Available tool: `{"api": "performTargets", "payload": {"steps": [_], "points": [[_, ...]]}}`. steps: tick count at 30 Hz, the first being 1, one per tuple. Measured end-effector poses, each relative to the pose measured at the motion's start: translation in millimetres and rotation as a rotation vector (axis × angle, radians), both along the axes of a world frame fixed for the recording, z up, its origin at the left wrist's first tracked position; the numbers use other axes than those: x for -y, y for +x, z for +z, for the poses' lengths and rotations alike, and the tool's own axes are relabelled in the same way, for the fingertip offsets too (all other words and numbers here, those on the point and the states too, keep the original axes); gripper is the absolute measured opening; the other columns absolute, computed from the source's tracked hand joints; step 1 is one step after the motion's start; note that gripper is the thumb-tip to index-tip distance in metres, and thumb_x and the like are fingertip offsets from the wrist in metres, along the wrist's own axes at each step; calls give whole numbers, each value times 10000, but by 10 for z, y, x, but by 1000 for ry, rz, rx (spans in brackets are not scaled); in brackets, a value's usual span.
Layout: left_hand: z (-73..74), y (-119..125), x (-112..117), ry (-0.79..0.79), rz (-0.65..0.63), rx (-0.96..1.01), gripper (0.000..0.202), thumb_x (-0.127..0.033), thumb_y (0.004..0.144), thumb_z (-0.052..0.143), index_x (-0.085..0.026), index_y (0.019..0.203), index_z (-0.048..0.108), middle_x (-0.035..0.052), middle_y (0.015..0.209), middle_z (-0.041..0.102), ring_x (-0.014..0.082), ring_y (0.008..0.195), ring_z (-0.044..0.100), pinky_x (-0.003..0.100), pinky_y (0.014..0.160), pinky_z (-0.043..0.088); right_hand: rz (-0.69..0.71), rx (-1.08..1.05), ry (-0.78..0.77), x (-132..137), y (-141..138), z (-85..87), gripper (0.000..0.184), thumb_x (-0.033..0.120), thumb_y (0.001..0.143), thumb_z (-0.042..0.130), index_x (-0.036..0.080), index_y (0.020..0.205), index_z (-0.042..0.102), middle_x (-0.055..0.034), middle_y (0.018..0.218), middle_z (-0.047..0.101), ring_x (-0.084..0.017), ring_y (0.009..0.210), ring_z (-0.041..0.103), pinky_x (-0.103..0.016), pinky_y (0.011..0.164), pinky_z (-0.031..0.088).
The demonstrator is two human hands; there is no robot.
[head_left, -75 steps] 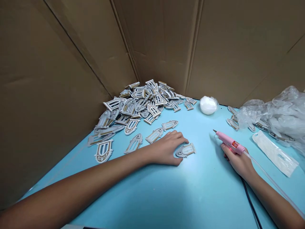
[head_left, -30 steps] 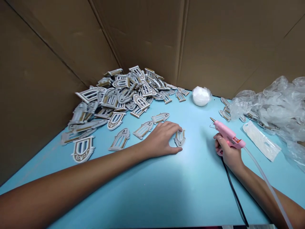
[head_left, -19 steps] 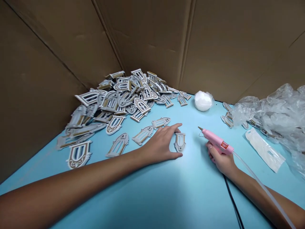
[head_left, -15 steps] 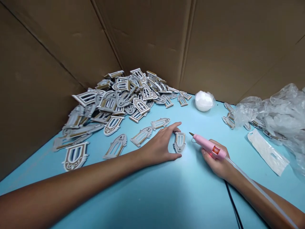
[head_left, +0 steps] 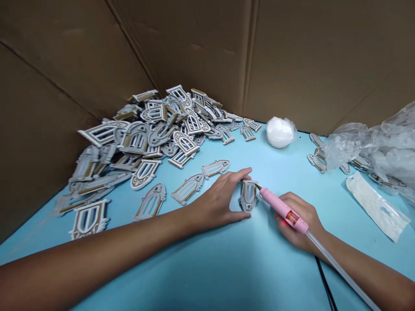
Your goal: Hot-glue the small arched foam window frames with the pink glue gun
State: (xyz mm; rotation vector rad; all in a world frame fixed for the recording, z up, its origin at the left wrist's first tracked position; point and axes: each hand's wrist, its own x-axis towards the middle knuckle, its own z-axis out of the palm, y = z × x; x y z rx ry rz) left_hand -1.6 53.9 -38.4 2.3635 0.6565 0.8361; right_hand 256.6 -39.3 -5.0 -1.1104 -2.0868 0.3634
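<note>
My right hand [head_left: 300, 220] is wrapped round a pink hot glue gun [head_left: 280, 207] with a clear glue stick running out of its back. The metal nozzle meets the upper right corner of a small arched window frame [head_left: 248, 196]. That frame lies on the blue tabletop, its grey back facing up. My left hand [head_left: 222, 196] steadies it, fingertips at the flat end and thumb at the pointed end. Left of this hand lie several more grey-backed window frames [head_left: 188, 188] in a loose row.
A large heap of white and gold window frames [head_left: 162, 125] leans into the cardboard corner [head_left: 201, 47]. At the back stands a white rounded item in clear plastic [head_left: 279, 132]. Crumpled plastic bags [head_left: 389, 142], small frames and a white packet [head_left: 376, 205] lie to the right. A black cable [head_left: 326, 283] passes under my right forearm.
The glue gun has moved left, and its nozzle now reaches the window frame's corner. My left fingers have closed in on the frame. The view has shifted slightly.
</note>
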Motion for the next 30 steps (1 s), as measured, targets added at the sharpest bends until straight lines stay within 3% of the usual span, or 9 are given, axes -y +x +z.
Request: {"api": "performTargets", "payload": {"steps": [16,24,30], "points": [[66,-53,21,72,-79,60,928,-343,854,838,-260,1578,262,139,1400,599,312,1264,587,481,1087,481,-2,207,62,70,-42,72,149,104,865,541,228,844,460,1,702,513,-139,608,498,-248,504,397],[69,-50,17,90,-46,44,932,-363,851,836,-259,1574,258,123,1366,617,309,1236,602,480,1069,481,-53,131,38,87,17,54,184,55,840,541,226,824,474,4,701,529,-133,600,506,-254,534,406],[75,-46,13,123,-71,83,859,-352,892,809,-236,1561,283,144,1388,612,299,1245,607,471,1067,475,8,140,33,110,26,58,140,113,882,585,220,856,499,-10,717,542,-147,630,525,-261,537,415]]}}
